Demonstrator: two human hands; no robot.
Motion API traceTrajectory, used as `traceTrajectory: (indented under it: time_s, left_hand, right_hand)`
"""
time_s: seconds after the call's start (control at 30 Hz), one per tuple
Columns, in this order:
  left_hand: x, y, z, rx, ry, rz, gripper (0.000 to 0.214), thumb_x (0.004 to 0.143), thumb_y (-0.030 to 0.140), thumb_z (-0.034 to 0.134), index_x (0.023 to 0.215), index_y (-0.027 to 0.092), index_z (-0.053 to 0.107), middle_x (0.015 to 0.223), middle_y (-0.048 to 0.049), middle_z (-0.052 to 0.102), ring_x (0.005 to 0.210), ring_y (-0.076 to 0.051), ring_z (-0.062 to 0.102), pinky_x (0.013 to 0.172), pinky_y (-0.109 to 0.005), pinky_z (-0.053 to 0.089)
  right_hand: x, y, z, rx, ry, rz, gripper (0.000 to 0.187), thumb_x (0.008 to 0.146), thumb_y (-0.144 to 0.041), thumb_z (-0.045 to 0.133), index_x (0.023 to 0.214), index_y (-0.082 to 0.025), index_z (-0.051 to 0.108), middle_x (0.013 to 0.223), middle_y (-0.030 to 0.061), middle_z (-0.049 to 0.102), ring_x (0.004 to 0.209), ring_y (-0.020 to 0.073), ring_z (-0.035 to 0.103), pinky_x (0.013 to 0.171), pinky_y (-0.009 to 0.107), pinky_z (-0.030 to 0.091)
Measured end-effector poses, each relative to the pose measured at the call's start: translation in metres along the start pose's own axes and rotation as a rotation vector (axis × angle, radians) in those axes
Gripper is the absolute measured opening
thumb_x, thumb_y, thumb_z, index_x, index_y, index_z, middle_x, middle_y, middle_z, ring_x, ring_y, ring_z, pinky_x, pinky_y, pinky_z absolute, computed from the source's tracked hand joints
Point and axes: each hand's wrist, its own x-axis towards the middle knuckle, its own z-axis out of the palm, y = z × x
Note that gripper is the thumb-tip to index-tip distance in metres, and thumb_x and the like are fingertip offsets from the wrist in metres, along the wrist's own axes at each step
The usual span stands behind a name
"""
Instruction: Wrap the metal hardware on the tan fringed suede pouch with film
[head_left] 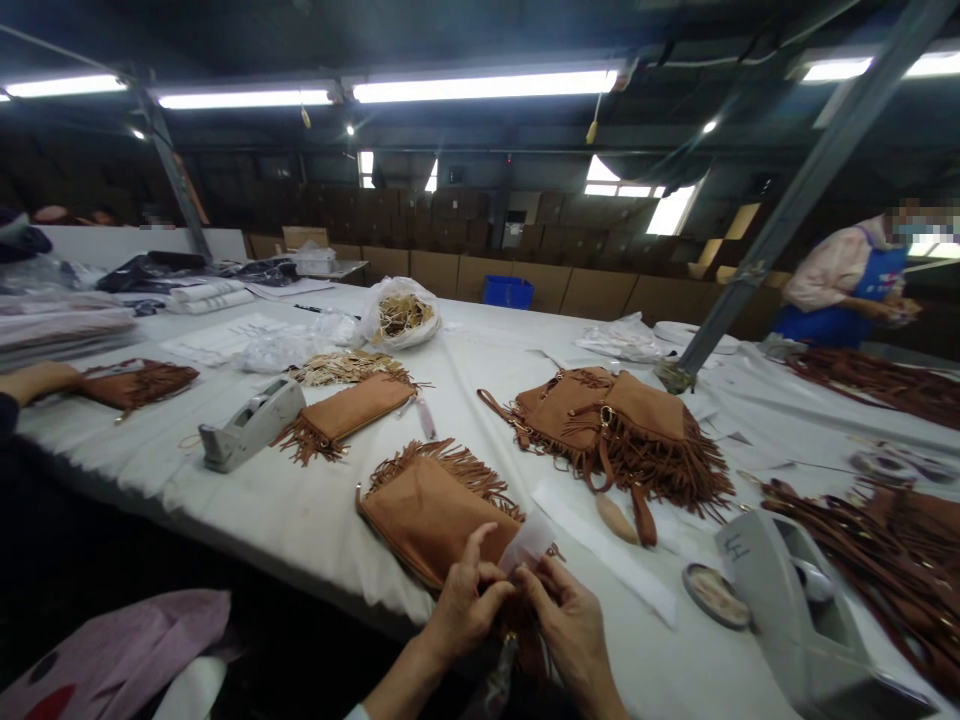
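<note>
My left hand [466,600] and my right hand [571,628] meet at the near table edge, fingers pinched together. Between them is a small piece of translucent white paper or tape [527,542] at the corner of a tan fringed pouch [431,510]. The pouch lies flat on the white-covered table [300,500] just beyond my hands, fringe pointing away. What my fingertips pinch beneath the paper is hidden.
A grey tape dispenser [795,610] and a tape roll [716,595] sit to my right, another dispenser [251,424] to the left. More fringed bags [622,430], a pouch [345,412], strap piles [892,560] and plastic bags [401,312] cover the table. A person in blue [851,285] works far right; another's hand [34,380] far left.
</note>
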Motion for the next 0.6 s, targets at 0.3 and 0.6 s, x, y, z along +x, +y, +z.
traceTrajectory:
  time_s: [0.3,0.6]
  left_hand:
    - [-0.026,0.018,-0.015,0.11,0.044,0.04,0.046,0.081,0.031,0.059,0.124,0.02,0.048,0.089,-0.0033,0.069,0.085,-0.019,0.06,0.084,-0.033,0.046]
    - [-0.102,0.033,-0.017,-0.666,-0.19,-0.819,0.076,0.068,0.082,0.042,0.082,0.011,0.062,0.069,-0.0112,0.068,0.055,-0.016,0.064,0.055,-0.026,0.048]
  right_hand:
    - [-0.016,-0.004,-0.007,-0.342,-0.137,-0.066,0.032,0.077,-0.046,0.066,0.08,-0.015,0.075,0.073,0.0075,0.073,0.07,0.0245,0.066,0.062,0.031,0.053]
    - [-0.058,0.019,0.0,-0.631,-0.251,-1.006,0.019,0.08,-0.01,0.059,0.093,-0.022,0.067,0.079,0.0059,0.071,0.07,0.0203,0.064,0.063,0.032,0.053]
